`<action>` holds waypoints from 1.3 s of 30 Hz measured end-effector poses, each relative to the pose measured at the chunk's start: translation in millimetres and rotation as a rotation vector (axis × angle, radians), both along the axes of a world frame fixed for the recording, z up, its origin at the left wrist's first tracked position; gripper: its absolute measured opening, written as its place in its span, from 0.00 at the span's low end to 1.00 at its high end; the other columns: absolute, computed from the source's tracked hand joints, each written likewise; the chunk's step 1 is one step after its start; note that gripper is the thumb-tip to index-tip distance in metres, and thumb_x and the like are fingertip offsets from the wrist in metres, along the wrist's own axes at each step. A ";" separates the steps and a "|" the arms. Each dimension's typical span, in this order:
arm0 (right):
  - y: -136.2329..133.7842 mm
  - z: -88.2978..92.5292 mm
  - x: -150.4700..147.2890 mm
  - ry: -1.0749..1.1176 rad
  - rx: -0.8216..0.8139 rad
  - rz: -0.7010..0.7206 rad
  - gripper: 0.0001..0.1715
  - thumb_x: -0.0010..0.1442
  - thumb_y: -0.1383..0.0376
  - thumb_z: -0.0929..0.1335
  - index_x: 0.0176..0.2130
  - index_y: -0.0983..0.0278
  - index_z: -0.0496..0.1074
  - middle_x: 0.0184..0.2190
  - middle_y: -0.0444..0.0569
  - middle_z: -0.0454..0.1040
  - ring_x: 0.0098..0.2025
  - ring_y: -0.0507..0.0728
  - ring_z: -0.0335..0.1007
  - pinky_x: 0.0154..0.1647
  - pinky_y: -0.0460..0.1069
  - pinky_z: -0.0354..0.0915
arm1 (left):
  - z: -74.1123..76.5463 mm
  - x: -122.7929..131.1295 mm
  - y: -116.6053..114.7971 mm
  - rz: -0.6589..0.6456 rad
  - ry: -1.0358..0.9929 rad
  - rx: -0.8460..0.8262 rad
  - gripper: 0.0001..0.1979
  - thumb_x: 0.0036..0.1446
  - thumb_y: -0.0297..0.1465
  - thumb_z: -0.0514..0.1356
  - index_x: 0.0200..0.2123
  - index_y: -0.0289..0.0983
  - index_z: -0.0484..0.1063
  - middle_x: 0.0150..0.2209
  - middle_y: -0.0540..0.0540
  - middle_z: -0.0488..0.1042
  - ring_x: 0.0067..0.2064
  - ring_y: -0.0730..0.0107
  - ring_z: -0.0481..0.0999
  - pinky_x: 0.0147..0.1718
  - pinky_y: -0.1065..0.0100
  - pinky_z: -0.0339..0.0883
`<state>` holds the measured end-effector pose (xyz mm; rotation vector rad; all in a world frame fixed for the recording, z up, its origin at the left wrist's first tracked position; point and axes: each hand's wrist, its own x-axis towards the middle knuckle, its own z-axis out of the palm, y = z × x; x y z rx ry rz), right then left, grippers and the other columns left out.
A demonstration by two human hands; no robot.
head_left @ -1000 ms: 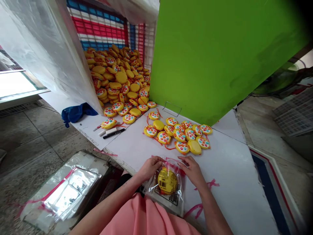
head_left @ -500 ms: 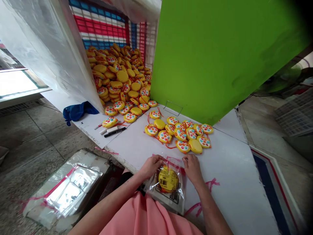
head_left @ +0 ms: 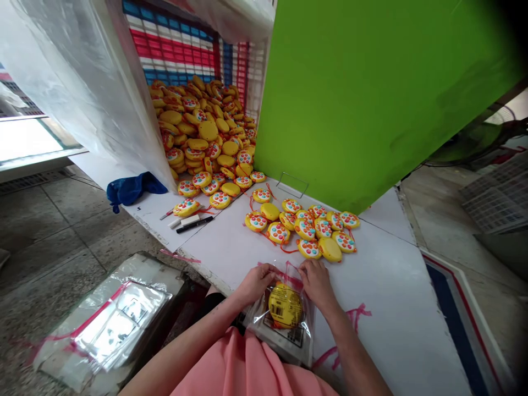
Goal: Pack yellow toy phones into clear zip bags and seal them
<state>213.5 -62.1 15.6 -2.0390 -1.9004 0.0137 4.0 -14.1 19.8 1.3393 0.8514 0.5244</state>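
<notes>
A clear plastic bag (head_left: 303,342) with a pink-red band along its top lies at the table's near edge, in front of my body. Inside it is a round yellow toy (head_left: 284,303), its plain back facing up behind black print and a barcode. My left hand (head_left: 256,281) pinches the bag's top left corner. At the top right, my right hand (head_left: 317,279) has its fingers closed on the band. Just beyond the bag lies a group of yellow toys (head_left: 305,228) with coloured buttons and orange cords, a few of them face down.
Yellow toys (head_left: 206,130) are heaped in a lined basket behind a plastic sheet (head_left: 103,82). A green panel (head_left: 350,99) stands at the back right. Markers (head_left: 194,224) and a blue cloth (head_left: 134,190) lie left. More clear bags (head_left: 124,324) rest on a box below.
My right hand has moved left along the bag's top edge, nearer to my left hand. My left hand stays at its corner.
</notes>
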 end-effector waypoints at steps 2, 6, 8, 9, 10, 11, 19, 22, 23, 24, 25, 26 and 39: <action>-0.3 -3.7 1.5 -0.030 0.013 -0.067 0.05 0.60 0.66 0.63 0.33 0.61 0.68 0.35 0.51 0.70 0.41 0.62 0.62 0.41 0.54 0.57 | 1.6 -0.1 0.0 -0.005 0.000 0.015 0.11 0.59 0.33 0.51 0.40 0.35 0.70 0.33 0.46 0.76 0.34 0.68 0.75 0.35 0.67 0.68; -4.4 -6.2 18.1 -0.079 0.039 -0.257 0.09 0.60 0.66 0.60 0.34 0.62 0.69 0.36 0.54 0.70 0.42 0.64 0.63 0.40 0.56 0.57 | -0.6 -0.1 1.4 -0.007 0.021 0.038 0.11 0.58 0.33 0.51 0.38 0.36 0.70 0.32 0.47 0.76 0.34 0.68 0.75 0.35 0.67 0.68; -14.5 -2.4 35.1 -0.098 0.045 -0.368 0.11 0.60 0.66 0.59 0.35 0.64 0.70 0.36 0.57 0.70 0.41 0.65 0.64 0.38 0.56 0.58 | -4.1 -0.1 2.5 -0.005 0.031 0.046 0.11 0.58 0.33 0.51 0.39 0.36 0.70 0.31 0.47 0.75 0.34 0.67 0.75 0.36 0.67 0.68; -23.2 0.3 45.3 -0.109 0.044 -0.425 0.13 0.60 0.65 0.59 0.35 0.65 0.71 0.36 0.59 0.70 0.40 0.66 0.64 0.37 0.56 0.58 | -5.9 -0.2 3.0 -0.006 0.037 0.057 0.11 0.58 0.34 0.51 0.39 0.36 0.70 0.32 0.47 0.75 0.34 0.67 0.75 0.35 0.67 0.68; -34.8 3.0 56.1 -0.119 0.040 -0.481 0.14 0.60 0.65 0.59 0.35 0.66 0.71 0.36 0.60 0.71 0.39 0.66 0.65 0.36 0.57 0.58 | -7.6 -0.3 3.5 -0.005 0.042 0.071 0.11 0.58 0.34 0.52 0.39 0.36 0.70 0.32 0.47 0.75 0.34 0.67 0.74 0.35 0.67 0.68; -49.0 5.1 67.2 -0.127 0.032 -0.534 0.15 0.60 0.64 0.59 0.35 0.67 0.72 0.35 0.61 0.71 0.38 0.66 0.65 0.35 0.57 0.58 | -9.0 -0.5 3.9 -0.004 0.045 0.086 0.12 0.58 0.34 0.52 0.39 0.36 0.70 0.32 0.46 0.75 0.34 0.67 0.74 0.35 0.68 0.68; -187.5 6.2 140.7 -0.127 -0.174 -0.462 0.16 0.54 0.60 0.61 0.32 0.62 0.75 0.34 0.56 0.75 0.38 0.65 0.69 0.41 0.59 0.63 | -4.8 -1.6 5.3 -0.027 -0.001 -0.065 0.17 0.57 0.42 0.54 0.42 0.35 0.70 0.31 0.46 0.74 0.31 0.68 0.73 0.27 0.71 0.66; -198.4 32.2 157.4 0.097 -0.096 -0.472 0.21 0.49 0.62 0.60 0.39 0.60 0.76 0.43 0.53 0.75 0.43 0.64 0.71 0.46 0.58 0.64 | -4.1 -2.0 6.2 -0.055 0.000 -0.095 0.19 0.56 0.44 0.55 0.42 0.35 0.70 0.33 0.46 0.75 0.31 0.68 0.73 0.27 0.71 0.66; -193.2 42.8 157.4 0.142 -0.020 -0.537 0.24 0.49 0.63 0.60 0.43 0.59 0.75 0.46 0.52 0.74 0.44 0.63 0.71 0.46 0.58 0.64 | -4.7 -2.0 6.5 -0.060 -0.009 -0.092 0.19 0.56 0.44 0.56 0.41 0.35 0.70 0.33 0.46 0.75 0.32 0.68 0.73 0.27 0.70 0.66; -183.6 52.3 153.4 0.186 0.058 -0.599 0.25 0.49 0.62 0.60 0.45 0.59 0.74 0.47 0.52 0.73 0.43 0.63 0.71 0.47 0.58 0.64 | -5.7 -1.9 6.8 -0.061 -0.023 -0.094 0.18 0.55 0.44 0.56 0.40 0.35 0.71 0.33 0.46 0.75 0.32 0.68 0.73 0.28 0.70 0.66; -169.9 59.1 145.0 0.240 0.129 -0.642 0.24 0.50 0.61 0.61 0.46 0.60 0.74 0.46 0.52 0.73 0.42 0.62 0.71 0.47 0.57 0.64 | -6.8 -1.8 6.9 -0.058 -0.039 -0.101 0.18 0.55 0.43 0.56 0.40 0.35 0.71 0.33 0.46 0.75 0.32 0.68 0.73 0.28 0.70 0.66; -152.8 62.4 132.2 0.315 0.162 -0.634 0.23 0.51 0.59 0.63 0.46 0.61 0.74 0.45 0.52 0.74 0.42 0.62 0.71 0.47 0.57 0.64 | -7.7 -1.7 7.0 -0.052 -0.054 -0.114 0.18 0.55 0.43 0.57 0.40 0.35 0.71 0.32 0.46 0.75 0.32 0.68 0.73 0.28 0.70 0.66; -19.2 16.6 -10.1 1.109 -0.274 -0.099 0.15 0.51 0.61 0.68 0.40 0.65 0.72 0.26 0.46 0.77 0.28 0.55 0.72 0.30 0.48 0.66 | -3.0 -7.3 7.1 -0.032 -0.227 -0.316 0.21 0.51 0.42 0.63 0.44 0.34 0.71 0.36 0.44 0.77 0.36 0.66 0.76 0.34 0.67 0.69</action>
